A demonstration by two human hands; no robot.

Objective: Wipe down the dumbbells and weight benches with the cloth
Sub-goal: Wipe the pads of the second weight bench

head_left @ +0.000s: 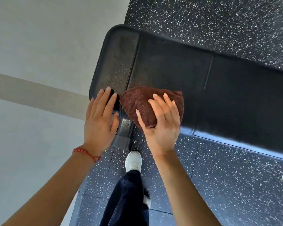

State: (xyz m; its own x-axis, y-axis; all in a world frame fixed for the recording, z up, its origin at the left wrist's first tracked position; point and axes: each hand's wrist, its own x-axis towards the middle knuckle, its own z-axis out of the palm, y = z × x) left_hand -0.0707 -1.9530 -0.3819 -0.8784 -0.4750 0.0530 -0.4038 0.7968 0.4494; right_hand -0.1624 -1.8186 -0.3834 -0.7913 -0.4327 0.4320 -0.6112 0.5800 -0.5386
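Note:
A black padded weight bench (170,66) runs from the upper middle to the right edge. A bunched brown cloth (137,103) lies on its near edge beside the seam between the pads. My right hand (162,126) presses flat on the cloth, fingers spread over it. My left hand (100,121) rests on the near corner of the bench's end pad, fingers apart, holding nothing. No dumbbells are in view.
The bench's dark metal leg (123,136) drops to the speckled black rubber floor (235,185) between my hands. My white shoe (134,161) and dark trouser leg stand just below it. A pale wall (31,46) fills the left side.

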